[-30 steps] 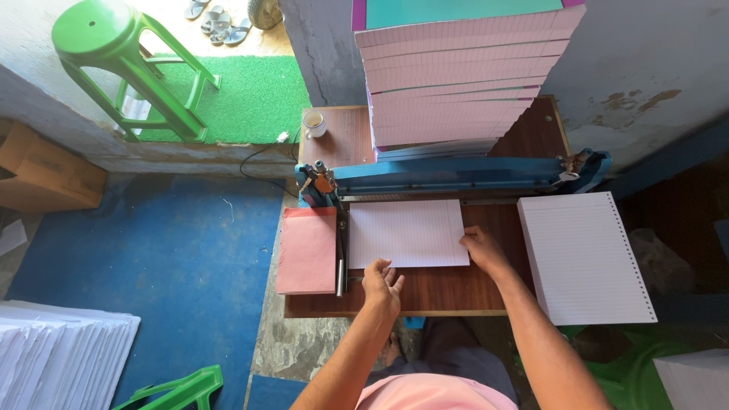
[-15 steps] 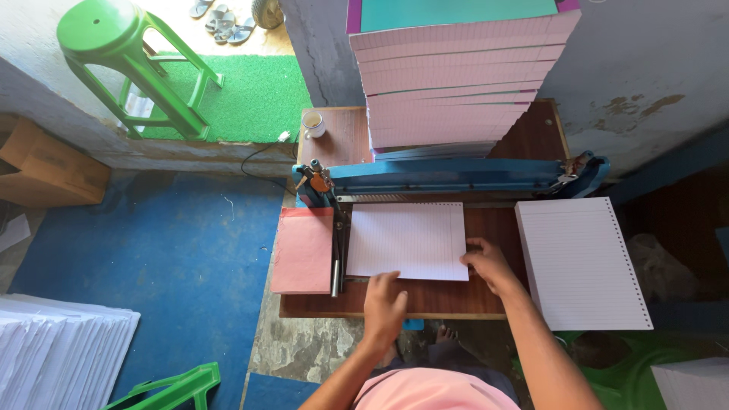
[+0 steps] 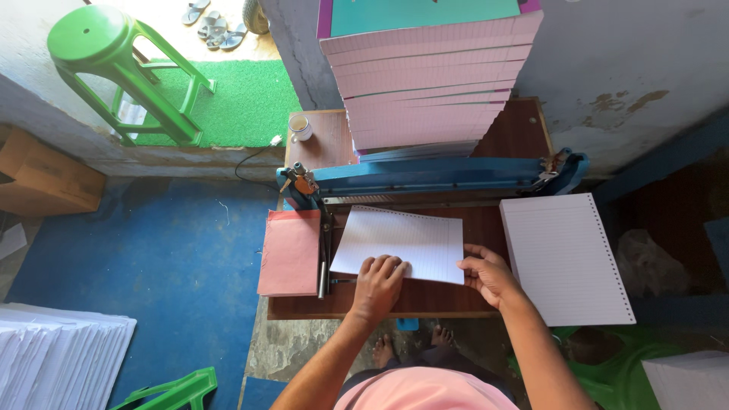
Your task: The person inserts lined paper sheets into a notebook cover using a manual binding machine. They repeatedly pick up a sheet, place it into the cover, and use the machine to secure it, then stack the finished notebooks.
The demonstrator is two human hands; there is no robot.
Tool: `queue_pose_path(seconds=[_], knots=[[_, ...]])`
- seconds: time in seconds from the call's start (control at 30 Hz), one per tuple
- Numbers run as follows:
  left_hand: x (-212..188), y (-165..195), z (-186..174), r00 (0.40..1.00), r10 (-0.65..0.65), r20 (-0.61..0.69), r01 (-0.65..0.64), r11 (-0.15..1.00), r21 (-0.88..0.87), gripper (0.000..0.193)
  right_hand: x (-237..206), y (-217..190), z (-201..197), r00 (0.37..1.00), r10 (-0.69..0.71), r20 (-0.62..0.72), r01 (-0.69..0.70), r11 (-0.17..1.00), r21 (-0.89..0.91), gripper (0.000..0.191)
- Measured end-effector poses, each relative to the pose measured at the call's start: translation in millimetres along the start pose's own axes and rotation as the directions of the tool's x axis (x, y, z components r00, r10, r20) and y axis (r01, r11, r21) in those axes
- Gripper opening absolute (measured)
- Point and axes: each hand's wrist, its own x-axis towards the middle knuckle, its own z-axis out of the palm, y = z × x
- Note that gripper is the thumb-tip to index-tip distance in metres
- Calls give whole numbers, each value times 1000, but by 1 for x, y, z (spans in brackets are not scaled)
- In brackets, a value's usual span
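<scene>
White ruled paper (image 3: pixel 406 241) under flat fingers (image 3: pixel 386 266)

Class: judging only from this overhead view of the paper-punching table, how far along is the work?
Done: a punched stack of ruled sheets lies at the right, holes along its edge. In hand: the left hand and right hand rest on a perforated ruled sheet before the blue machine. Left: a tall pink stack behind.

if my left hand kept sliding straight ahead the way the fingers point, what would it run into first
Probably the blue punching machine. The left hand rests flat on the ruled paper sheets, fingers pointing up the table toward the machine's bar; only paper lies between, though depth is hard to judge.
</scene>
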Motion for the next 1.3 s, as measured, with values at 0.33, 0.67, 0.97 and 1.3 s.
queue_pose_path(seconds=[0.33, 0.67, 0.97, 1.3], knots=[[87, 7, -74, 964, -88, -252, 40, 981, -189, 26, 6, -26, 3, 969, -248, 3, 244, 955, 170, 61], [126, 20, -95, 766, -642, 33, 355, 380, -854, 25, 9, -69, 1, 892, -383, 240, 391, 920, 15, 62], [106, 47, 4, 628, -666, 402, 473, -83, -877, 16, 6, -49, -80, 919, -395, -12, 390, 911, -133, 34], [105, 117, 84, 409, -522, 748, 802, -184, -568, 22, -11, -33, -194, 912, -263, -316, 135, 918, -373, 41]])
